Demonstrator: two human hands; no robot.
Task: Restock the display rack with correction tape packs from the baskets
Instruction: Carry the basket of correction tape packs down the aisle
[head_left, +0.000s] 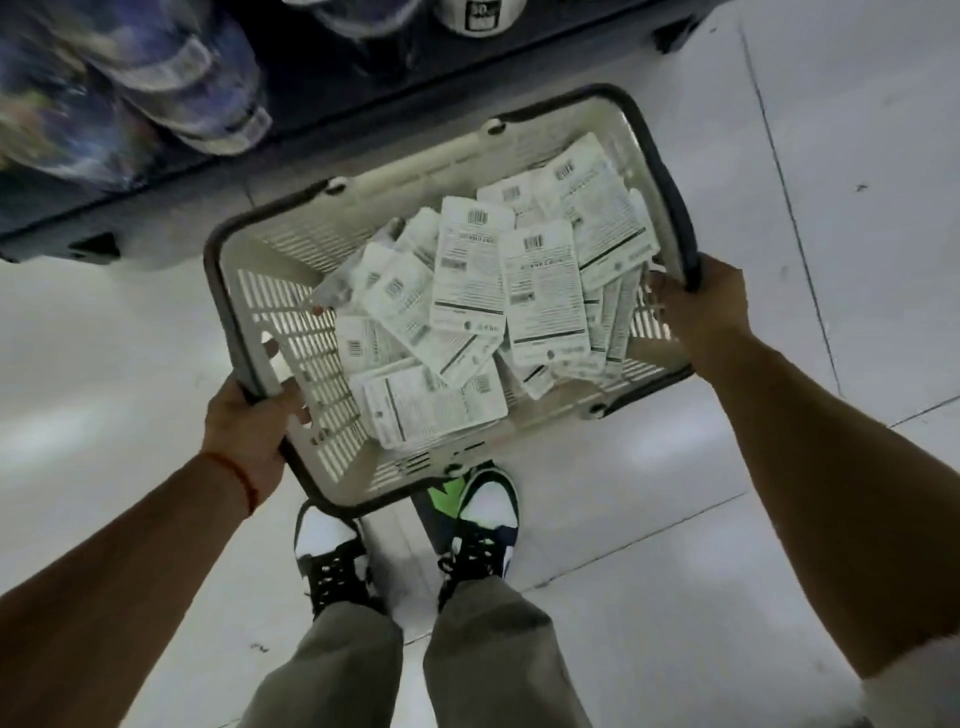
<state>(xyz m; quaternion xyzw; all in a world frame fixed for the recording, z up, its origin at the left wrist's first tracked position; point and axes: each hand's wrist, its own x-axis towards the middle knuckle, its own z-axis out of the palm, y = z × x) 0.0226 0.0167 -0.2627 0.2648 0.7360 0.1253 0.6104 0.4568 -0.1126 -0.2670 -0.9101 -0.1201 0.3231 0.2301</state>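
Pale glossy floor tiles (857, 260) with thin dark joints fill the background, seen from directly above. A cream slatted plastic shopping basket with a dark grey rim (291, 332) is held over the floor, tilted, one short end in each hand. The left hand (249, 426) is closed around the rim at the basket's left end, thumb inside against the slatted wall, fingers wrapped beneath. The right hand (701, 301) is closed on the rim at the right end, fingertips curled over the edge into the basket. A thin red cord bracelet (239, 475) circles the left wrist. Inside the basket lies a loose overlapping heap of white flat correction tape packs (467, 312), most showing their printed backs with barcodes and black text; the heap sits toward the centre and right of the basket. Below the basket stand the person's two black-and-white laced sneakers (332, 556) and olive-grey trouser legs (483, 654). Along the top edge runs the dark base of a display rack (363, 98), bearing blurred blue-patterned goods (171, 78) whose nature cannot be told.
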